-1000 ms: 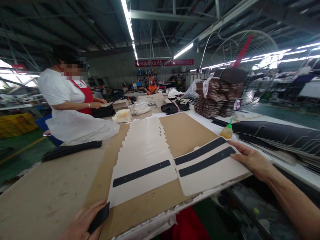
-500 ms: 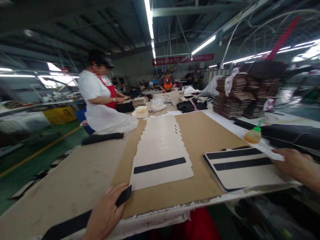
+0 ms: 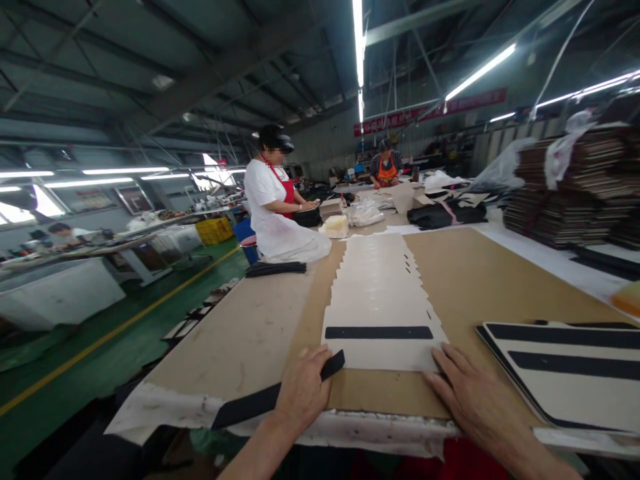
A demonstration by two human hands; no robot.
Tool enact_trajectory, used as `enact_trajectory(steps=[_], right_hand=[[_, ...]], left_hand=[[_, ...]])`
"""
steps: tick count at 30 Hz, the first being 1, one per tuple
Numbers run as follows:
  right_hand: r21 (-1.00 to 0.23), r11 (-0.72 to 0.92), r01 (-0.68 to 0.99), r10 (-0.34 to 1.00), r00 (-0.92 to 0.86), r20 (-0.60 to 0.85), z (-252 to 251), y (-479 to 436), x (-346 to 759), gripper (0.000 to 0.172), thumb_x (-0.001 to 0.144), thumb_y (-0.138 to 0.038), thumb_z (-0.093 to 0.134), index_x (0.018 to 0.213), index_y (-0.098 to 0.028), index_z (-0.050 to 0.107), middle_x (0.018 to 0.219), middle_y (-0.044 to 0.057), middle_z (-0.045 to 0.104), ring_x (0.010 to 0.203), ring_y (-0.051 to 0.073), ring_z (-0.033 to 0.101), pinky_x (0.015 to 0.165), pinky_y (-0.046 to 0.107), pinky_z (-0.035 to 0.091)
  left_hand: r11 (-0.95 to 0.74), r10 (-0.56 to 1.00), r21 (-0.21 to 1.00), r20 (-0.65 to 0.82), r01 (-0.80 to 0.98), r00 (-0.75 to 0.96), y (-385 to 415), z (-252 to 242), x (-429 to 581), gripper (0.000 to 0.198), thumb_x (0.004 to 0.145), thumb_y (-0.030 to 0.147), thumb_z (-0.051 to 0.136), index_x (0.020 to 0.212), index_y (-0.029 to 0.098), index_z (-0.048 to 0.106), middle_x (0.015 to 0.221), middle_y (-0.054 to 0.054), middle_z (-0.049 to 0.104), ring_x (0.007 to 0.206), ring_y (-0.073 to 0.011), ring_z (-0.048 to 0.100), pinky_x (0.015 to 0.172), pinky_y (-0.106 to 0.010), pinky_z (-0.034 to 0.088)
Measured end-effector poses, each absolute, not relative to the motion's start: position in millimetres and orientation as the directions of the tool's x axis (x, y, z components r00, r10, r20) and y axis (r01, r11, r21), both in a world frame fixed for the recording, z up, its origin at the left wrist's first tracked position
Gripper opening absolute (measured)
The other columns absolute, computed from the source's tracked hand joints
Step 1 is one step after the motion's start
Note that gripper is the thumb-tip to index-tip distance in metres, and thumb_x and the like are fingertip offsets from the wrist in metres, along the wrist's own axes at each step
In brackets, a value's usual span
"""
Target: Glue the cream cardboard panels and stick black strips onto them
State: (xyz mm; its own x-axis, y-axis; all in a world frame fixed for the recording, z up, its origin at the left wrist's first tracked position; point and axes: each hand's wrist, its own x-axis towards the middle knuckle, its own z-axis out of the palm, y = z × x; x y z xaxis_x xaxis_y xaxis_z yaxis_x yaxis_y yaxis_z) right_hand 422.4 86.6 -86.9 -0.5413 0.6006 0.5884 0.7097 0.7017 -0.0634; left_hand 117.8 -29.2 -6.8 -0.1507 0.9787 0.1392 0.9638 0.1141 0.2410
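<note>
My left hand (image 3: 303,390) is closed on a long black strip (image 3: 260,400) that lies along the near table edge, its end poking out past my fingers. My right hand (image 3: 473,393) rests flat and open on the brown board (image 3: 480,280), fingertips at the near right corner of the front cream card (image 3: 383,343). That card bears one black strip (image 3: 379,332) and heads a row of overlapping cream cards (image 3: 375,267). To the right lies a stack of cream cards with two black strips (image 3: 575,370).
A person in a white shirt and red apron (image 3: 277,200) works at the table's left side, another sits at the far end (image 3: 386,167). Black strips (image 3: 275,268), a white bag (image 3: 293,243), dark stacks of pieces (image 3: 565,200) and an orange bottle (image 3: 627,297) are about the table.
My head turned left, shifting everything rightward in view. My right hand left the two-strip stack and came down beside the front cream card. My left hand keeps the black strip.
</note>
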Motion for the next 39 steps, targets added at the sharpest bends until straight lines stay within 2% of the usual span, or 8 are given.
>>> enact_trajectory(steps=[7, 10, 17, 23, 27, 31, 34, 39], right_hand=[[-0.075, 0.711, 0.699, 0.583, -0.527, 0.618, -104.2, 61.0, 454.7, 0.051, 0.096, -0.051, 0.045, 0.122, -0.013, 0.067, 0.129, 0.016, 0.066, 0.12, 0.034, 0.06, 0.096, 0.053, 0.054], [-0.123, 0.698, 0.705, 0.607, -0.491, 0.624, -105.1, 63.8, 455.1, 0.051, 0.096, -0.049, 0.045, 0.126, -0.013, 0.065, 0.13, 0.017, 0.065, 0.119, 0.033, 0.061, 0.096, 0.051, 0.054], [-0.025, 0.746, 0.665, 0.545, -0.588, 0.598, -114.3, 70.8, 444.0, 0.036, 0.094, -0.03, 0.04, 0.101, -0.026, 0.075, 0.123, 0.01, 0.069, 0.124, 0.039, 0.056, 0.1, 0.064, 0.044], [-0.003, 0.83, 0.558, 0.411, -0.607, 0.681, -126.0, 56.8, 474.4, 0.033, 0.093, -0.03, 0.043, 0.099, -0.032, 0.076, 0.123, 0.006, 0.07, 0.12, 0.038, 0.059, 0.095, 0.063, 0.047], [-0.249, 0.805, 0.538, 0.537, -0.483, 0.692, -96.6, 36.4, 467.8, 0.034, 0.092, -0.038, 0.051, 0.12, -0.03, 0.069, 0.131, 0.007, 0.065, 0.121, 0.037, 0.059, 0.1, 0.06, 0.048], [-0.609, 0.682, 0.404, 0.73, -0.409, 0.547, -35.0, 2.4, 421.7, 0.049, 0.09, -0.05, 0.054, 0.135, -0.031, 0.06, 0.136, 0.006, 0.062, 0.119, 0.033, 0.062, 0.1, 0.05, 0.054], [-0.813, 0.519, 0.264, 0.799, -0.488, 0.351, 5.3, -19.0, 386.2, 0.046, 0.093, -0.051, 0.051, 0.133, -0.03, 0.061, 0.136, 0.005, 0.062, 0.123, 0.029, 0.06, 0.101, 0.044, 0.054], [-0.935, 0.338, 0.109, 0.812, -0.536, 0.231, 26.5, -28.9, 358.7, 0.051, 0.095, -0.053, 0.048, 0.138, -0.026, 0.058, 0.141, 0.007, 0.058, 0.129, 0.027, 0.054, 0.113, 0.048, 0.04]], left_hand=[[0.047, 0.986, 0.408, 0.127, 0.912, -0.107, -51.3, -2.6, 114.1, 0.047, 0.081, 0.015, 0.05, 0.126, 0.022, 0.063, 0.135, -0.004, 0.063, 0.126, -0.0199, 0.057, 0.113, -0.034, 0.039], [0.146, 0.968, 0.378, 0.136, 0.914, -0.211, -43.5, 1.7, 112.5, 0.049, 0.082, 0.015, 0.048, 0.13, 0.016, 0.06, 0.141, -0.009, 0.057, 0.13, -0.0232, 0.054, 0.115, -0.037, 0.037], [0.201, 0.971, 0.287, 0.068, 0.937, -0.229, -35.3, -2.2, 121.6, 0.051, 0.08, 0.016, 0.051, 0.131, 0.019, 0.06, 0.141, -0.009, 0.058, 0.127, -0.0267, 0.057, 0.112, -0.038, 0.04], [0.203, 0.974, 0.386, 0.015, 0.9, -0.226, -90.4, 11.3, 133.3, 0.051, 0.082, 0.02, 0.051, 0.132, 0.022, 0.058, 0.145, -0.007, 0.054, 0.128, -0.0269, 0.054, 0.112, -0.039, 0.039], [0.263, 0.936, 0.657, 0.002, 0.706, -0.351, -104.7, 39.2, 145.7, 0.03, 0.081, 0.033, 0.061, 0.105, 0.019, 0.069, 0.102, -0.008, 0.072, 0.096, -0.0249, 0.065, 0.09, -0.038, 0.049], [0.266, 0.936, 0.948, -0.212, 0.172, -0.281, -90.6, 47.5, 168.8, 0.034, 0.06, 0.037, 0.08, 0.084, 0.016, 0.067, 0.065, 0.004, 0.058, 0.056, -0.0105, 0.049, 0.052, -0.023, 0.037], [0.253, 0.952, 0.961, -0.268, -0.112, -0.146, -78.9, 39.9, 189.5, 0.041, 0.052, 0.038, 0.086, 0.078, 0.016, 0.062, 0.058, 0.007, 0.05, 0.048, -0.0057, 0.035, 0.046, -0.021, 0.023], [0.248, 0.966, 0.958, -0.257, -0.145, -0.04, -75.9, 34.8, 215.1, 0.041, 0.054, 0.035, 0.088, 0.071, 0.016, 0.056, 0.059, 0.007, 0.046, 0.054, -0.0062, 0.036, 0.05, -0.021, 0.026]])
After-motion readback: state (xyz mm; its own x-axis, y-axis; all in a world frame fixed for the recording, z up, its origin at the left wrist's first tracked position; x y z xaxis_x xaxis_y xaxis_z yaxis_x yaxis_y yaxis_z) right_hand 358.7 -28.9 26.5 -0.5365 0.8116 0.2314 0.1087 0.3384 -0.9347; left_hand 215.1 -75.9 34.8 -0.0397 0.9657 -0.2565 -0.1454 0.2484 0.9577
